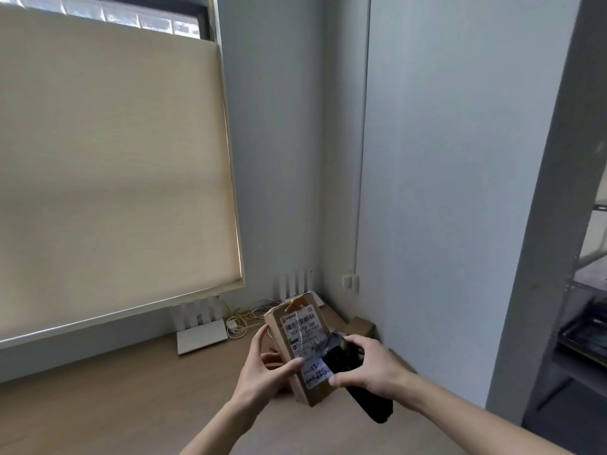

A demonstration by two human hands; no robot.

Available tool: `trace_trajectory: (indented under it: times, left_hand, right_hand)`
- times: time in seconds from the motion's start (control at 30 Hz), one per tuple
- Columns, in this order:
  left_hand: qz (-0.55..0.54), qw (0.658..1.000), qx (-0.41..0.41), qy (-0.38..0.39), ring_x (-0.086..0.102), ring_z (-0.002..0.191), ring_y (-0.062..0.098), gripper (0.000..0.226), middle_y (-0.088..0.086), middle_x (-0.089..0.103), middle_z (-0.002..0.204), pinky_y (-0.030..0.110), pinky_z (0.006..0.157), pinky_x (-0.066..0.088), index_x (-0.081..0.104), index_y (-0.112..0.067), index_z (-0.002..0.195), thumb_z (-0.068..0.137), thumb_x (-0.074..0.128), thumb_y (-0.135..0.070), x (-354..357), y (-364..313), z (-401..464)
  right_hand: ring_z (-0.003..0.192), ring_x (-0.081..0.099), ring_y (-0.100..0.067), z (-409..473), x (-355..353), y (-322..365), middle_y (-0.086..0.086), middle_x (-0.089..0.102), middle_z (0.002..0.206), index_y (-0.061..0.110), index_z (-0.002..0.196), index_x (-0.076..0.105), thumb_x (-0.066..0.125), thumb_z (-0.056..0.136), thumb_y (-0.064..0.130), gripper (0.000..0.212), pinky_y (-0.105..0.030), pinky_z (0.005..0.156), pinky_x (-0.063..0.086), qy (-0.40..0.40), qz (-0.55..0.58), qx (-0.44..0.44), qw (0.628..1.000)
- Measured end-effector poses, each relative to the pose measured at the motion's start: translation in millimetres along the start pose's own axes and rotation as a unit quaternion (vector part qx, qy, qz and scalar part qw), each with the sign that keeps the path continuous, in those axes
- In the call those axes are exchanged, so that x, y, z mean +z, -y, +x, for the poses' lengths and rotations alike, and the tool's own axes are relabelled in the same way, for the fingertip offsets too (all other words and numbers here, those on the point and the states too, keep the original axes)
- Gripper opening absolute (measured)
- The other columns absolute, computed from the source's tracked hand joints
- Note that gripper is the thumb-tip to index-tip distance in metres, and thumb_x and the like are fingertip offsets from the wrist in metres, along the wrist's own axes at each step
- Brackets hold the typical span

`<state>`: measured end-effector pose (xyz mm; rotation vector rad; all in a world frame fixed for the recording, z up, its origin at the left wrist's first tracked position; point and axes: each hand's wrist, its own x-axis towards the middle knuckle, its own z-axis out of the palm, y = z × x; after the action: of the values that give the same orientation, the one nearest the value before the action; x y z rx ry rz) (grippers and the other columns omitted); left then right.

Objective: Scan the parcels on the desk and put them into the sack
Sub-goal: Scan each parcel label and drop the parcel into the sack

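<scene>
Head view has the cardboard parcel (300, 343) up off the desk (131, 389), label facing you. Your left hand (262, 369) pinches its left edge, thumb on the label. Your right hand (368, 366) is curled round the black scanner (358, 382), its head right over the label's lower right, so you look mid-scan. Bagging isn't done yet, and the sack is out of frame, so no idea what's in it. Another brown box (361, 326) waits far right by the wall.
</scene>
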<state>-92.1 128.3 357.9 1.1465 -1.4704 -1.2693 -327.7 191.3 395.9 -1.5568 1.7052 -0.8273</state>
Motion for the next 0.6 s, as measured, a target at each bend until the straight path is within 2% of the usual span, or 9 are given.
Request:
trace_trajectory:
  times: [0.1, 0.2, 0.33, 0.37, 0.43, 0.5, 0.6]
  left_hand:
    - [0.022, 0.999, 0.023, -0.025, 0.064, 0.111, 0.02, 0.13, 0.002, 0.062, 0.117, 0.05, 0.093, 0.057, 0.019, -0.066, 0.143, 0.042, 0.099, -0.052, -2.6, -2.2, -0.9]
    - [0.017, 0.999, 0.021, -0.037, 0.067, 0.107, 0.022, 0.128, 0.005, 0.066, 0.113, 0.052, 0.089, 0.058, 0.019, -0.073, 0.138, 0.041, 0.1, -0.052, -3.8, -5.8, -2.5]
    - [0.028, 0.998, 0.013, -0.052, 0.066, 0.108, 0.024, 0.125, 0.005, 0.066, 0.112, 0.051, 0.088, 0.059, 0.023, -0.072, 0.138, 0.04, 0.099, -0.054, -4.8, -3.8, -2.9]
    - [0.04, 0.997, 0.017, -0.062, 0.066, 0.106, 0.022, 0.126, 0.003, 0.066, 0.11, 0.049, 0.086, 0.059, 0.021, -0.071, 0.14, 0.042, 0.098, -0.054, -5.3, -4.4, -3.6]
    - [0.065, 0.994, 0.027, -0.083, 0.065, 0.101, 0.017, 0.124, 0.0, 0.066, 0.106, 0.034, 0.077, 0.061, 0.019, -0.064, 0.146, 0.051, 0.097, -0.048, -7.3, -4.8, -3.9]
    - [0.091, 0.99, 0.038, -0.103, 0.064, 0.096, 0.012, 0.121, -0.002, 0.067, 0.106, 0.02, 0.068, 0.052, 0.017, -0.059, 0.149, 0.058, 0.095, -0.04, -9.7, -4.7, -3.1]
    - [0.12, 0.984, 0.046, -0.121, 0.06, 0.104, 0.015, 0.122, -0.006, 0.066, 0.115, 0.026, 0.081, 0.044, 0.015, -0.06, 0.149, 0.059, 0.095, -0.038, -13.2, -3.1, -1.5]
  right_hand:
    - [0.108, 0.066, -0.002, -0.1, -3.2, 6.1, 0.015, 0.073, 0.113, 0.031, 0.125, 0.065, 0.095, 0.057, 0.042, 0.075, -0.025, 0.098, 0.053, 0.01, -0.021, -0.01, 1.0]
    - [0.106, 0.065, -0.001, 0.8, -6.4, 10.1, 0.014, 0.073, 0.112, 0.03, 0.123, 0.066, 0.096, 0.06, 0.039, 0.071, -0.022, 0.093, 0.052, 0.018, -0.04, -0.01, 0.999]
    - [0.101, 0.069, -0.004, 5.3, -9.2, 16.3, 0.015, 0.074, 0.107, 0.034, 0.121, 0.067, 0.093, 0.049, 0.054, 0.079, -0.036, 0.094, 0.058, 0.005, -0.105, -0.005, 0.994]
    - [0.099, 0.069, -0.005, 5.7, -9.2, 19.0, 0.016, 0.074, 0.105, 0.037, 0.12, 0.067, 0.09, 0.048, 0.059, 0.08, -0.035, 0.092, 0.058, -0.004, -0.131, -0.006, 0.991]
    - [0.097, 0.068, -0.01, 5.0, -9.7, 26.2, 0.016, 0.074, 0.102, 0.041, 0.118, 0.068, 0.085, 0.049, 0.064, 0.074, -0.031, 0.086, 0.056, -0.028, -0.202, -0.003, 0.979]
    - [0.099, 0.067, -0.017, 5.9, -10.2, 29.8, 0.013, 0.074, 0.101, 0.041, 0.115, 0.069, 0.083, 0.05, 0.065, 0.071, -0.03, 0.083, 0.052, -0.042, -0.273, 0.001, 0.961]
    - [0.107, 0.068, -0.021, 8.1, -8.5, 32.4, 0.008, 0.075, 0.106, 0.037, 0.114, 0.071, 0.085, 0.05, 0.066, 0.072, -0.03, 0.081, 0.047, -0.04, -0.334, 0.014, 0.942]
